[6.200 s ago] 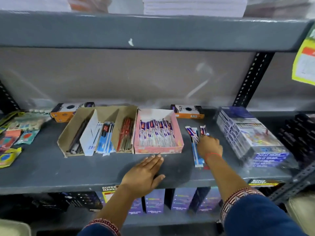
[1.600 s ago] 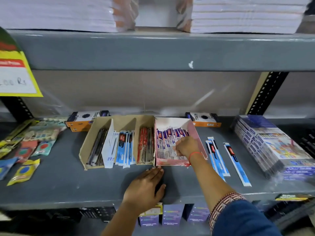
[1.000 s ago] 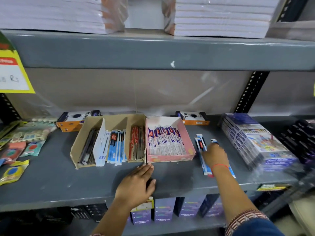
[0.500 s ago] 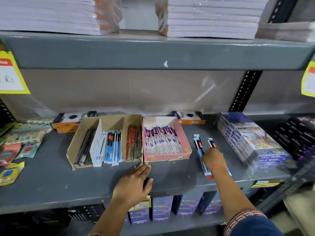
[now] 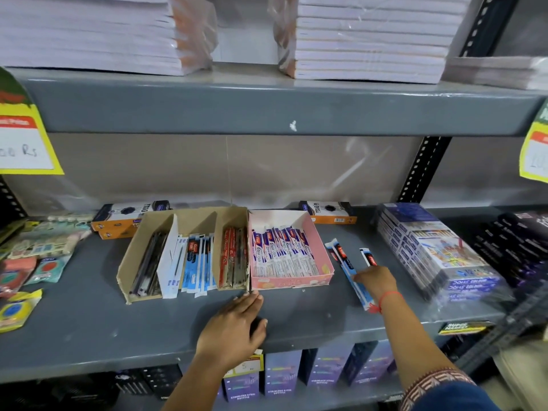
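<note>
A few loose blue-and-white pen packets (image 5: 341, 256) lie on the grey shelf (image 5: 89, 330), just right of a pink open box (image 5: 292, 282) filled with similar packets. My right hand (image 5: 376, 280) is down on these loose packets with its fingers curled over them; the packets' near ends are hidden under my hand and wrist. My left hand (image 5: 234, 324) rests flat on the shelf with straight fingers, its fingertips at the front corner where the pink box meets a brown cardboard tray (image 5: 127, 271) of pens.
A plastic-wrapped stack of boxes (image 5: 430, 250) stands close to the right of my right hand. Orange boxes (image 5: 124, 218) sit behind the trays. Sachets (image 5: 35, 262) lie at the left. Notebook stacks (image 5: 370, 40) fill the upper shelf. Yellow price tags (image 5: 23, 143) hang from its edge.
My right hand went from the loose packets to the pink box, then back to the loose packets, where it now curls over them. My left hand stayed flat on the shelf.
</note>
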{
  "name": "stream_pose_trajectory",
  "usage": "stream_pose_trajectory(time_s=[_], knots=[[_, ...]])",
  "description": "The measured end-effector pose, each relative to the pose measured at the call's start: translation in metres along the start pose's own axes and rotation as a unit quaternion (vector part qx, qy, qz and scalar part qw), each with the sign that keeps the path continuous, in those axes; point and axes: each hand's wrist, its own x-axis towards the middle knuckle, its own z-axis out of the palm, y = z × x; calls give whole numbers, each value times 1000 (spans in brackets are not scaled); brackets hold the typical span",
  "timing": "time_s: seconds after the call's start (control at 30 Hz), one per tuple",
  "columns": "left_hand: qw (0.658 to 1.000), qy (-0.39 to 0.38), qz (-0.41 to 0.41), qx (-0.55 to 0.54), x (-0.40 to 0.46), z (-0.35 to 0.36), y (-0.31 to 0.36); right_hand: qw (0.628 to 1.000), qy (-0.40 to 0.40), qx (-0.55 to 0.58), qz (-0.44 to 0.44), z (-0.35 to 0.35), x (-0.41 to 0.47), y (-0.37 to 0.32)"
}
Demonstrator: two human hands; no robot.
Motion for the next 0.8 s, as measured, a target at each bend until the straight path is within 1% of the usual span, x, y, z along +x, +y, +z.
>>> stream_pose_trajectory(time_s=[0.03, 0.07, 0.1, 0.13, 0.17, 0.23, 0.27, 0.33, 0.5, 0.6, 0.67, 0.8], knots=[[1000, 11, 3, 2, 0, -1, 1, 998, -4, 54, -13, -2, -3, -1], [1000, 21, 6, 2, -1, -2, 1, 990, -14, 136, -26, -4, -7, -2], [1000, 29, 9, 4, 0, -3, 2, 971, -39, 234, -28, -6, -13, -4], [999, 38, 13, 9, 0, -3, 2, 944, -77, 321, -30, -8, -20, -6], [998, 49, 19, 18, 0, -2, 2, 915, -117, 383, -43, -8, -26, -8], [999, 34, 19, 16, 0, -1, 1, 878, -182, 435, -79, -6, -40, -12], [1000, 13, 10, 7, 0, 1, 0, 865, -207, 447, -93, -5, -47, -14], [1000, 3, 2, 1, 1, 5, -4, 847, -241, 461, -111, -1, -56, -16], [1000, -10, -12, 9, 1, 5, -5, 832, -272, 463, -139, 4, -64, -16], [1000, -12, -20, 11, 1, 3, -4, 833, -282, 457, -137, 6, -64, -16], [999, -18, -24, 10, 0, 1, -2, 839, -276, 451, -125, 7, -64, -17], [999, -29, -40, 14, -6, -5, -4, 874, -256, 391, -134, 15, -68, -25]])
